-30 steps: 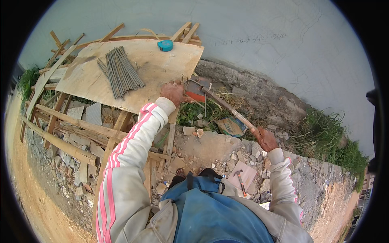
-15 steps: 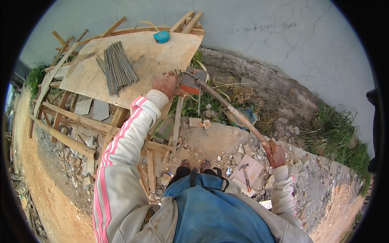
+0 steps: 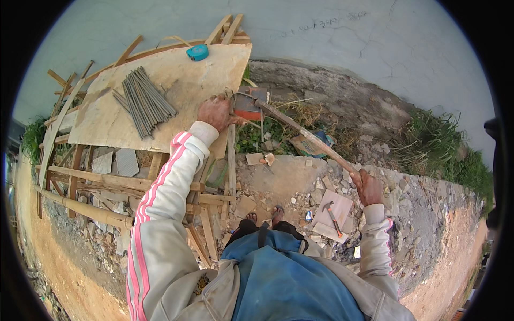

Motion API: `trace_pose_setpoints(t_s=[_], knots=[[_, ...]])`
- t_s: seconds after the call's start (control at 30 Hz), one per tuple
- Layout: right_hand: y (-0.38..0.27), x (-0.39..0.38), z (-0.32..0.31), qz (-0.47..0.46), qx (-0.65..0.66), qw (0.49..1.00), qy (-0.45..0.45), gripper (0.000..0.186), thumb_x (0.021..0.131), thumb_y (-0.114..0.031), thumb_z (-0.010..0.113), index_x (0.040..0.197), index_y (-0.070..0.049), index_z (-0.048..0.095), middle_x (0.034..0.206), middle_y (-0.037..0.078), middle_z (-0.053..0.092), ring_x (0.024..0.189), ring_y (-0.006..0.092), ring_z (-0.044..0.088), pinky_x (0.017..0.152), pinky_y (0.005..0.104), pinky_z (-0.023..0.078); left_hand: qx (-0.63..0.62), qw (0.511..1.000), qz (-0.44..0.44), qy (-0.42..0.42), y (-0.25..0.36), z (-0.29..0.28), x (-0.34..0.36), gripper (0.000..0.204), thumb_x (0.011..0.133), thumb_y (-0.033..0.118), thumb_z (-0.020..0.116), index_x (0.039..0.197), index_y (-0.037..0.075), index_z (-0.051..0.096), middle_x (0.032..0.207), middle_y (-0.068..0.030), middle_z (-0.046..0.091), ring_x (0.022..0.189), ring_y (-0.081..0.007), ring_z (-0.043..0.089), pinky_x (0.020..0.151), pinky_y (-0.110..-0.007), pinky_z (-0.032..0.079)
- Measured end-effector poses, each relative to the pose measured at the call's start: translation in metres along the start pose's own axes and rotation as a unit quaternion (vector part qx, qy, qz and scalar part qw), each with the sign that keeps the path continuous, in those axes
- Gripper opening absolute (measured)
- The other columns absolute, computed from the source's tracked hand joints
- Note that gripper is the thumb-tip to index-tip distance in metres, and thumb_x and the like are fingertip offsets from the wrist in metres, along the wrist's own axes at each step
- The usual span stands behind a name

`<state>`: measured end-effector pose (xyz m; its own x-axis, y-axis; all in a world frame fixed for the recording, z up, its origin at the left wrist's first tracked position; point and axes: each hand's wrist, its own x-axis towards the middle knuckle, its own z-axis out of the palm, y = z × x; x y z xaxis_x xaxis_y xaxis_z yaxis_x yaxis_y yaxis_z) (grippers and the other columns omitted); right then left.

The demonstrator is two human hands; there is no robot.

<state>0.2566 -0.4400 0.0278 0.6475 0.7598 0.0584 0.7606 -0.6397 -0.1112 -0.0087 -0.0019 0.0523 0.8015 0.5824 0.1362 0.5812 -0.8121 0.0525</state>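
My right hand [image 3: 369,188] is wrapped round the lower end of a long rusty bar handle [image 3: 313,140]. The handle slants up and left to a block with a dark top and a red-orange side [image 3: 248,114], beside the plywood board [image 3: 214,69]. At the board's right edge, my left hand [image 3: 213,111] is closed, knuckles up, just left of the block. What its fingers hold is hidden. A thin, dark curved rod [image 3: 243,94] shows between that hand and the block. A bundle of cut steel rods [image 3: 144,101] lies on the board.
A teal tape measure [image 3: 197,52] lies at the board's far edge. Timber [image 3: 107,177] and a bamboo pole [image 3: 85,207] stand below. On the ground, a hammer [image 3: 333,218] rests on a pinkish tile [image 3: 342,206] amid rubble. A cracked grey wall [image 3: 332,48] rises behind.
The view has shifted, so the board and its rods sit further left and the hammer higher. Both hands keep their places, the right still round the handle.
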Motion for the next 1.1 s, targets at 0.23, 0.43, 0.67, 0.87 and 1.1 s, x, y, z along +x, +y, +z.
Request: trace_pose_setpoints(t_s=[0.23, 0.43, 0.67, 0.87, 1.1], knots=[[-0.058, -0.059, -0.002, 0.047, -0.014, 0.997, 0.055, 0.057, 0.098, -0.060, 0.053, 0.086, -0.006, 0.063, 0.065, 0.022, 0.064, 0.065, 0.0446, 0.065, 0.058, 0.0544, 0.050, 0.006, 0.999, 0.031, 0.025, -0.008, 0.010, 0.001, 0.084, 0.066, 0.077, 0.073, 0.096, -0.001, 0.073, 0.106, -0.0181, 0.069, 0.102, -0.0375, 0.068, 0.085, -0.047, 0.057], [-0.093, -0.084, -0.017, 0.100, -0.041, 0.993, 0.056, 0.052, 0.096, -0.058, 0.057, 0.085, -0.007, 0.064, 0.064, 0.022, 0.064, 0.062, 0.0433, 0.065, 0.055, 0.0523, 0.050, 0.025, 0.998, 0.045, 0.032, -0.006, 0.006, -0.001, 0.084, 0.066, 0.079, 0.071, 0.095, 0.001, 0.075, 0.105, -0.0180, 0.070, 0.101, -0.0358, 0.069, 0.086, -0.046, 0.057], [-0.141, -0.122, 0.000, 0.156, -0.009, 0.985, 0.068, 0.056, 0.096, -0.060, 0.056, 0.079, -0.008, 0.062, 0.060, 0.021, 0.063, 0.061, 0.0439, 0.065, 0.053, 0.0532, 0.049, 0.015, 0.996, 0.062, 0.068, -0.011, 0.014, 0.000, 0.084, 0.066, 0.080, 0.070, 0.095, 0.002, 0.076, 0.099, -0.0164, 0.072, 0.094, -0.0330, 0.072, 0.082, -0.045, 0.059], [-0.137, -0.123, -0.005, 0.123, 0.051, 0.990, 0.056, 0.054, 0.098, -0.056, 0.056, 0.081, -0.006, 0.060, 0.062, 0.022, 0.062, 0.061, 0.0448, 0.064, 0.054, 0.0540, 0.048, -0.004, 0.997, 0.050, 0.058, -0.014, 0.017, 0.002, 0.084, 0.065, 0.080, 0.071, 0.094, 0.000, 0.075, 0.100, -0.0177, 0.072, 0.098, -0.0334, 0.071, 0.083, -0.045, 0.058], [-0.093, -0.101, -0.030, 0.077, 0.218, 0.966, -0.117, 0.051, 0.102, -0.051, 0.053, 0.087, -0.003, 0.060, 0.070, 0.025, 0.061, 0.071, 0.0479, 0.062, 0.061, 0.0531, 0.046, -0.016, 0.996, 0.028, 0.088, -0.015, 0.015, -0.006, 0.079, 0.066, 0.078, 0.072, 0.097, 0.005, 0.075, 0.105, -0.0129, 0.072, 0.102, -0.0323, 0.070, 0.084, -0.045, 0.058]])
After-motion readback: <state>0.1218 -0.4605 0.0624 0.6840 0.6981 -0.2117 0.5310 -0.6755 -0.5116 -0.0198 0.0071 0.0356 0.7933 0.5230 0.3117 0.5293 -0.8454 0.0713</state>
